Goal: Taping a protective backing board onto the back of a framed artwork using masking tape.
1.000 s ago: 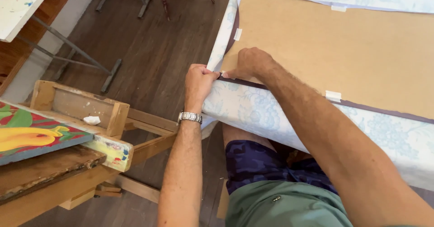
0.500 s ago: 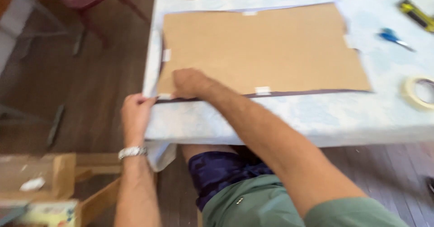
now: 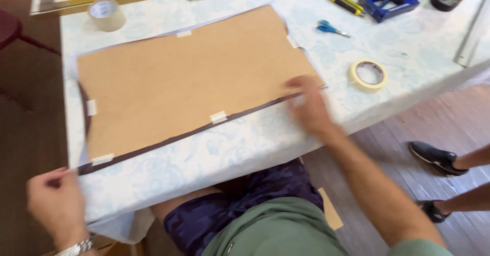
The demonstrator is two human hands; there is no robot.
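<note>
At the table's near edge, the left hand [image 3: 55, 202] pinches the dark strip [image 3: 168, 139] while the right hand [image 3: 308, 105] presses it flat, fingers spread.

Worn on the head, looking steeply down and slightly forward from close above the near edge of the table [image 3: 408, 67]. Takes in the brown board [image 3: 189, 82], own lap below, floor at right. Single view only.

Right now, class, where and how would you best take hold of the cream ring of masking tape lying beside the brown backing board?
Pinch the cream ring of masking tape across its rim from above, probably one finger inside the open centre. It lies flat and apart from the brown backing board, leaving its upper side clear.
</note>
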